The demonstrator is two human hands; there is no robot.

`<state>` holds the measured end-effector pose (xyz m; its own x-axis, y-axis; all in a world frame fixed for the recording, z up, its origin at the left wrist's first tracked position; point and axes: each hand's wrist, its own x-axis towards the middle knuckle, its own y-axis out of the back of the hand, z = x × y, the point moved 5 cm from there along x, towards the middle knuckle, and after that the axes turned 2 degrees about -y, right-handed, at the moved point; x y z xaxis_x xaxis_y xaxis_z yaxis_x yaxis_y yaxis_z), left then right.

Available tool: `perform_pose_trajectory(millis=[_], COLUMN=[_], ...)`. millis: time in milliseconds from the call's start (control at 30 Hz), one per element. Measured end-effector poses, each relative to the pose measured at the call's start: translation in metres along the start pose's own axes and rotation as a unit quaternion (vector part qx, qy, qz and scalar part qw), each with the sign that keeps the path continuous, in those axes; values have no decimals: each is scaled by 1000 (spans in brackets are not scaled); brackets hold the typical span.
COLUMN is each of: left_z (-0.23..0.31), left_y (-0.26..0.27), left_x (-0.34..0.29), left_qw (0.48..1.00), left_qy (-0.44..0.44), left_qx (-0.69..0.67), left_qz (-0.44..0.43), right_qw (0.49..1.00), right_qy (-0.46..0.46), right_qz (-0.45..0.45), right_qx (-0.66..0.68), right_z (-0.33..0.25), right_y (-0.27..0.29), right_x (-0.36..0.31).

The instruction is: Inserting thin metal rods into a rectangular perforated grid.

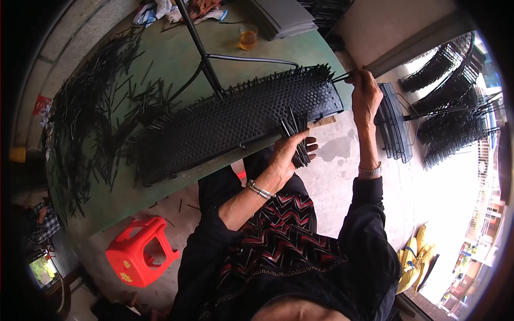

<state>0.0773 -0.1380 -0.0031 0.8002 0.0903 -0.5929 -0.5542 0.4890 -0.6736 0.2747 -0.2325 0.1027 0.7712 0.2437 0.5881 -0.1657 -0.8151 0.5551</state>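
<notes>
A long black perforated panel lies slanted across the table, rows of short black prongs standing along its far edge. From that edge a long black handle with two side braces runs away from me. My left hand is closed around a bundle of thin black strips at the panel's near edge, towards its right end. Off the panel's far right corner, my right hand pinches a thin dark strip that points left to the prongs. Whether its tip touches the panel is too small to tell.
Loose black strips cover the left of the green table. A glass of amber liquid and stacked grey sheets stand at the far side. A red stool is lower left; more black bristled racks are at right.
</notes>
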Motion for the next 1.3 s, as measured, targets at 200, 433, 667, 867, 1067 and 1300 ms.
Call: perform_pose_trajectory(millis=[200,433,667,867,1067,1300], left_z=[1,-1,-4,-1,2,2], left_y=[-1,2,3,1,-2,-3], left_x=[-1,0,0,0,-1,-1], left_qw=[1000,1000,1000,999,999,999], left_qy=[-2,7,13,3,-14,-9], left_qx=[5,12,15,31,42,30], left_qz=[3,8,15,6,-11,-10], right_qw=[1000,1000,999,998,991,986], right_qy=[-2,3,26,43,54,43], right_qz=[-23,-21,-22,-35,-119,-116], right_qx=[-19,-2,-20,-29,0,-108], right_z=[-2,-2,6,6,3,0], right_y=[3,2,0,1,-19,-21], right_x=[-3,-5,-2,0,-13,-29])
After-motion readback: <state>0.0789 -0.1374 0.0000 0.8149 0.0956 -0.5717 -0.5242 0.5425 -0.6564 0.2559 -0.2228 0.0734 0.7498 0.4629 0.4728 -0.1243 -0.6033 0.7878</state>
